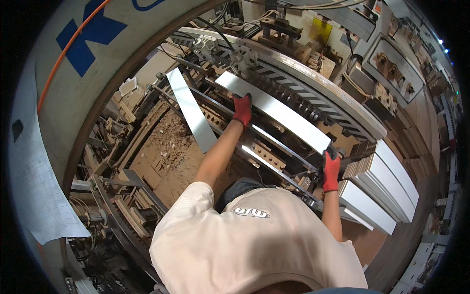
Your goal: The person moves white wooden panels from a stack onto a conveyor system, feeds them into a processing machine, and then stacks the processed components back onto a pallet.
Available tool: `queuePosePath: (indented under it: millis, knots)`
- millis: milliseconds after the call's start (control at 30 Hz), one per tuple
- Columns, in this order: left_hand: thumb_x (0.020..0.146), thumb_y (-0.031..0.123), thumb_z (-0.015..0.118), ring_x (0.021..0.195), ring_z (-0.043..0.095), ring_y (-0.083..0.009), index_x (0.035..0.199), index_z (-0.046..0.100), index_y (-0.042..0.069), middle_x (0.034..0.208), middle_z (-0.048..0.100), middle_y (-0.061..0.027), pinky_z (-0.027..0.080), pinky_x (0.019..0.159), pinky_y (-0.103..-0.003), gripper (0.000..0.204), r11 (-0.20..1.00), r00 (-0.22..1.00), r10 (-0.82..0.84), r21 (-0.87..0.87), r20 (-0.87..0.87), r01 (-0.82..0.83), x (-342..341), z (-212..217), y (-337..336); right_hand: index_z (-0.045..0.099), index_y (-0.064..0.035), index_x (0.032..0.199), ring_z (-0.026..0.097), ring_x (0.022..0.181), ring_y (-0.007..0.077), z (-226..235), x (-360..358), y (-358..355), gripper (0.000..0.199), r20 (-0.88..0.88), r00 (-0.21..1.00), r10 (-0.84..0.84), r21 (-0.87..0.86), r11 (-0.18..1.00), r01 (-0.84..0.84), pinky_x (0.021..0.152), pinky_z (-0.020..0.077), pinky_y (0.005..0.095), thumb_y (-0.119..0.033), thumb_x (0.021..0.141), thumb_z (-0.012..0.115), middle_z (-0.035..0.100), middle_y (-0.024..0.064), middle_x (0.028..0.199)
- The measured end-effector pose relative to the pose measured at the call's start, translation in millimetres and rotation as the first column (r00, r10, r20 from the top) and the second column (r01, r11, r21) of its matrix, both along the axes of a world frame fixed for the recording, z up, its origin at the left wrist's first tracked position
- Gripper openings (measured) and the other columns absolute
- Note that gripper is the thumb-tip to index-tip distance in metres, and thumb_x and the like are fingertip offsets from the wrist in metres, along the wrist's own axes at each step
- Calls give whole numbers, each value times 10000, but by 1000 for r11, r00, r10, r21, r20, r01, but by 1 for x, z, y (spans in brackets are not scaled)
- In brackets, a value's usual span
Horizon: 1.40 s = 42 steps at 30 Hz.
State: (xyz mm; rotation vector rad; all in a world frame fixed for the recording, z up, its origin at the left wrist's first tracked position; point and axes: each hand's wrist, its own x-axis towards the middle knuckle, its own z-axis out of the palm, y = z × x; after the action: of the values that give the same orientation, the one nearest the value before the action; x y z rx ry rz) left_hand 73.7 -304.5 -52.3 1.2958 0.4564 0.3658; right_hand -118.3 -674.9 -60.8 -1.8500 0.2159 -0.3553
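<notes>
A long white panel (274,110) lies slanted across the machine's metal rails (274,161), in front of my chest. My left hand (242,109), in a red glove, grips the panel's near edge about a third of the way along. My right hand (332,169), also red-gloved, holds the panel's right end from below. Both arms are stretched out over the machine.
A second white panel (191,110) rests on the rails to the left. A stack of white panels (379,188) stands at my right. Wood chips and dust (169,147) cover the machine bed below. A curved machine housing (58,98) with a paper sheet (34,196) rises at left.
</notes>
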Motion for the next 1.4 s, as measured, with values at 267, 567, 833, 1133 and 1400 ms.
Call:
queuePosePath:
  millis: [267,567,833,1133,1400]
  knots:
    - [822,286,690,1112,555,-376,1515,157,18,1280,544,-217,419,986,-436,914,964,997,-37,260,-67,54,64,-8,1,651,-15,1088,524,525,108,-32,89,46,247,-49,962,-268,596,765,243,489,403,250,-71,848,627,618,9,752]
    - [778,646,621,1319,316,-441,1522,152,37,1464,253,-291,281,1059,-544,1069,600,886,255,781,-388,170,64,-2,3,661,9,1122,539,531,119,-56,125,52,285,-92,938,-335,552,767,328,501,467,252,-58,845,662,634,25,769]
    - [730,576,718,1305,349,-468,1526,149,66,1429,276,-319,349,1053,-530,1103,607,929,12,741,-370,287,31,-20,-5,657,-4,1158,539,527,113,-59,124,57,292,-124,956,-266,516,806,291,514,481,255,-77,876,631,626,7,768]
    - [623,544,813,1317,366,-471,1495,224,11,1408,330,-366,360,1084,-455,1180,454,942,-98,828,-321,330,-16,-6,-48,550,26,1281,594,1086,222,-2,74,80,419,53,995,-85,221,973,72,985,443,334,-105,891,631,630,119,1193]
    - [637,554,802,1349,342,-447,1500,228,22,1458,292,-343,343,1101,-455,1165,422,956,-78,859,-284,289,-11,-20,-49,624,-79,1187,604,1070,356,32,-32,110,386,173,970,174,-452,889,-79,886,497,413,-108,804,667,615,161,1191]
